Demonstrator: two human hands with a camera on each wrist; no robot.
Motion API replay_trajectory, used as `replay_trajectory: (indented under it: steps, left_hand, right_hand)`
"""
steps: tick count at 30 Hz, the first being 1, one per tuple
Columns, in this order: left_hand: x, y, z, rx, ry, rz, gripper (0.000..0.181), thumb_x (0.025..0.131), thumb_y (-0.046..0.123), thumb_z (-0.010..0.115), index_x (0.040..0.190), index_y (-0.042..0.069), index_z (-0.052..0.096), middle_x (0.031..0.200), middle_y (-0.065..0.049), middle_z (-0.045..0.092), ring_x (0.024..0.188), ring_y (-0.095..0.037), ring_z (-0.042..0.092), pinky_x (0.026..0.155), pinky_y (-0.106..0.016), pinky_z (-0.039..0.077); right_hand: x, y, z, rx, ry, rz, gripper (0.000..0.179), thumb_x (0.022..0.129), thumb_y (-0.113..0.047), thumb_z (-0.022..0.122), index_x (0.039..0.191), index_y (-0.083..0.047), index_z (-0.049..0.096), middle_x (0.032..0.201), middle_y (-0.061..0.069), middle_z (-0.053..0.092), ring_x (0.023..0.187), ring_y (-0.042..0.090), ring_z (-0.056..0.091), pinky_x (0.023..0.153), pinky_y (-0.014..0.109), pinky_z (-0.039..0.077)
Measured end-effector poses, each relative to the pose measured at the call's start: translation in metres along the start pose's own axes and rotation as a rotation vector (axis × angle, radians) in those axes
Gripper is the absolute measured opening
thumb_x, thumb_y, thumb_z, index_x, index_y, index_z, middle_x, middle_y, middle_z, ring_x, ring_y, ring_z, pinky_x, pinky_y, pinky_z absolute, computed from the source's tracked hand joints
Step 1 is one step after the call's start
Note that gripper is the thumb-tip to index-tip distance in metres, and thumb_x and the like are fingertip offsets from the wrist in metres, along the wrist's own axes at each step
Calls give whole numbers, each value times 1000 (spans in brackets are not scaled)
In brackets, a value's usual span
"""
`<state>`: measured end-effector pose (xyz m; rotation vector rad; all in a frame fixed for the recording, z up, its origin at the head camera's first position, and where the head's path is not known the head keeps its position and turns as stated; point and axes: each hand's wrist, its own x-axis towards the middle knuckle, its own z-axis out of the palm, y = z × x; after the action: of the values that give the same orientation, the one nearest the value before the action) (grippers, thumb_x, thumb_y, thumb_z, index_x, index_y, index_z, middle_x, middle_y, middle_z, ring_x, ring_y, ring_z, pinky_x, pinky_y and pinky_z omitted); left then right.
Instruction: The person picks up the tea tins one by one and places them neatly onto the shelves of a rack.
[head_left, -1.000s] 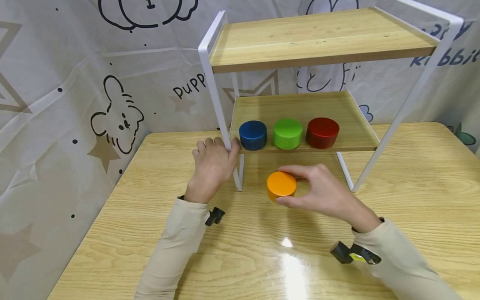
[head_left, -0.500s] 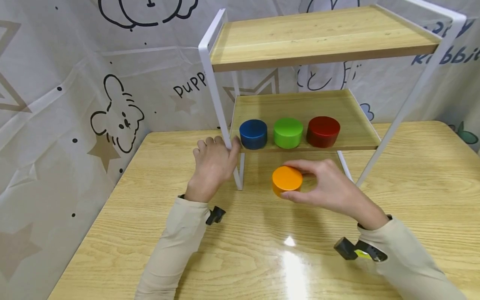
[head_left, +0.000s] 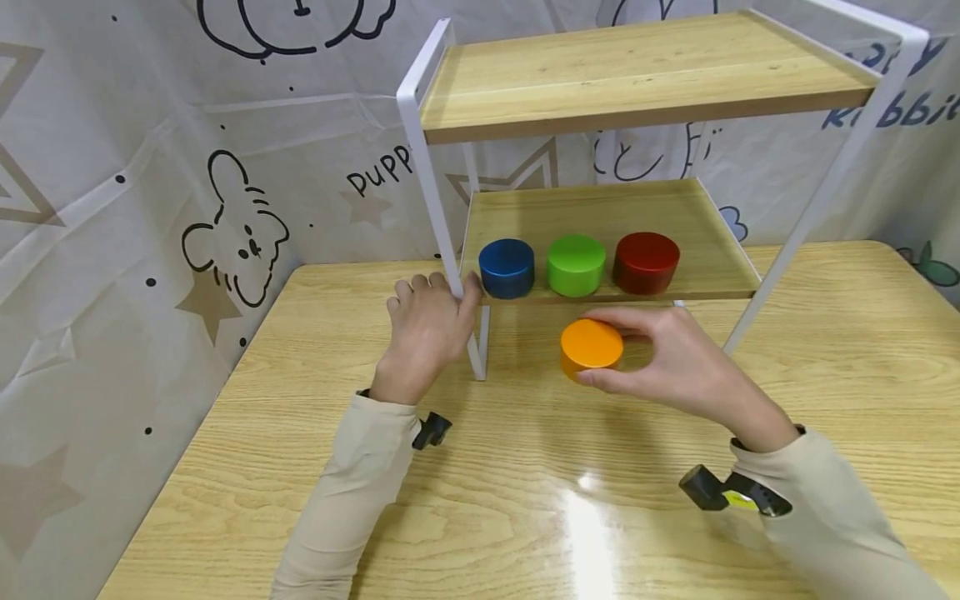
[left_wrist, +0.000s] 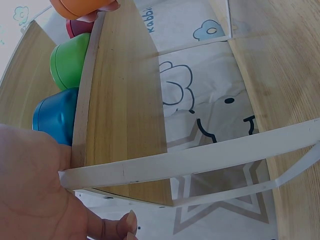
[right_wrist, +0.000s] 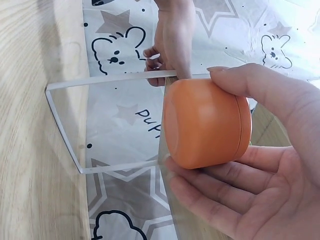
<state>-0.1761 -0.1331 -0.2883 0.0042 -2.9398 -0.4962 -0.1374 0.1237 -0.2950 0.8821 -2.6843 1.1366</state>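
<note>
In the head view my right hand [head_left: 682, 362] pinches an orange round tin [head_left: 591, 346] between thumb and fingers. The tin is in the air, in front of and below the middle board. The right wrist view shows a lid seam near one end of the orange tin [right_wrist: 207, 122]. My left hand [head_left: 426, 337] holds the white left front post [head_left: 442, 225] of a two-tier shelf at the middle board's height, thumb on the inner side. On the middle board [head_left: 585, 204], a blue tin [head_left: 507, 269], a green tin [head_left: 576, 267] and a red tin [head_left: 647, 264] stand in a row.
The shelf's top board [head_left: 645, 75] spans above the tins. Its white right post [head_left: 817, 196] slopes down behind my right hand. A wooden table [head_left: 480, 500] carries the shelf. Printed cloth [head_left: 330, 142] hangs behind and to the left.
My right hand has moved to the right and slightly away from me with the orange tin. The left hand stays at the post, and the three tins on the board have not moved.
</note>
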Motion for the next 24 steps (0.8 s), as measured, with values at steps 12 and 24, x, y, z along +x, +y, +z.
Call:
replay_trajectory:
  steps: [12, 24]
  left_hand:
    - [0, 0, 0, 18, 5, 1, 63, 101, 46, 19, 90, -5, 55, 89, -21, 52, 89, -43, 46, 78, -52, 38]
    - [0, 0, 1, 17, 6, -8, 61, 101, 45, 20, 89, -4, 53, 89, -20, 51, 89, -43, 46, 79, -53, 38]
  right_hand:
    - [-1, 6, -8, -23, 29, 8, 56, 76, -26, 83, 123, -5, 64, 117, 11, 67, 100, 25, 66, 84, 39, 51]
    - [-1, 9, -15, 4, 23, 48, 57, 77, -24, 82, 125, -2, 62, 119, 15, 65, 102, 30, 65, 85, 44, 51]
